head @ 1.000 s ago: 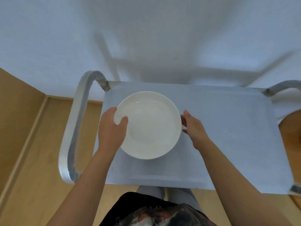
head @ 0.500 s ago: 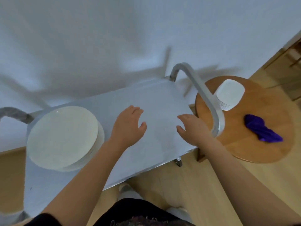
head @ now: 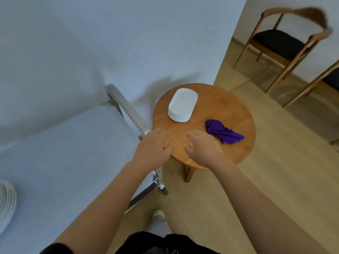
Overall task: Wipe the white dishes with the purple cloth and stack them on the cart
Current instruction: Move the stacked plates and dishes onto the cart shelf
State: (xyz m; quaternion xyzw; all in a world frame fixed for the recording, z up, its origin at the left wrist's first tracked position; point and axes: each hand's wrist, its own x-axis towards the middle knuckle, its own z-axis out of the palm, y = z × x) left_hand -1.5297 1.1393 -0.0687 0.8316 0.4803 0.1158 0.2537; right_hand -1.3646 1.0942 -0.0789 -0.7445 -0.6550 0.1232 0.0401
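Head view: left hand [head: 153,149] and right hand [head: 201,149] hover over the round wooden table's [head: 236,107] near edge, fingers spread, holding nothing. Stack of white dishes [head: 181,105] toward its far edge; purple cloth [head: 222,132] (crumpled) just beside the right hand. Cart [head: 64,153] at left, wiped dishes [head: 6,202] at its left edge.
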